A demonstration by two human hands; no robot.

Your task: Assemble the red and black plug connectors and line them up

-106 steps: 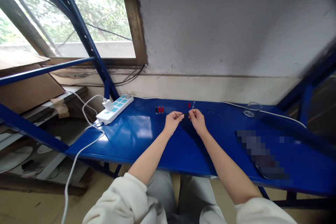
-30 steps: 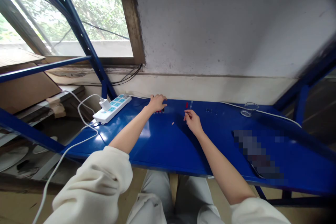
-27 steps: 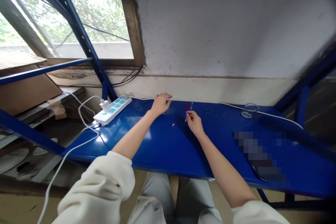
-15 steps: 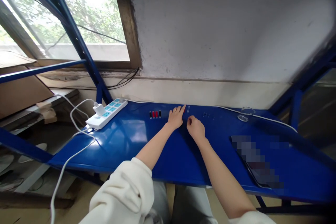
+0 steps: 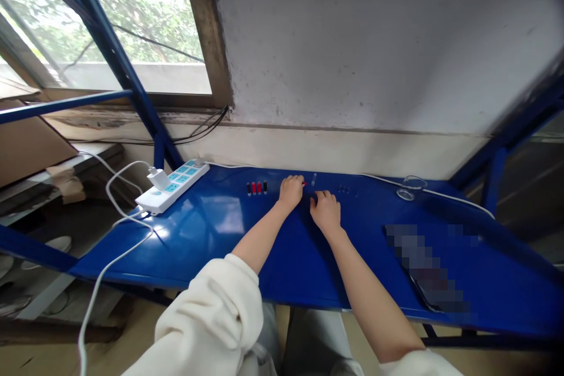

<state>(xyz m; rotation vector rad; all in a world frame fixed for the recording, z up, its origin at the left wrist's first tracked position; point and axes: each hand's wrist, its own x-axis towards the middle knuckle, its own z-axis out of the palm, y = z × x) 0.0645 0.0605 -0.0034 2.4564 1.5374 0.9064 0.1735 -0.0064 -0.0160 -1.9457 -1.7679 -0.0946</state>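
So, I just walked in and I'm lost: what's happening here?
A person is working bare-handed at a blue table. The left hand has a small red piece at its fingertips; the right hand is curled nearby, its contents, if any, hidden. Four small black and red pieces are in a row to the left, and a clear tube is just beyond the hands.

Bunched white sleeves (image 5: 211, 311), grey trousers (image 5: 318, 335)

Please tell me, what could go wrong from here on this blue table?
The small red piece pokes out of the left grip and might slip. The clear tube close by could perhaps be knocked. The white cable hangs past the edge of the blue table; a snag might tug the power strip.
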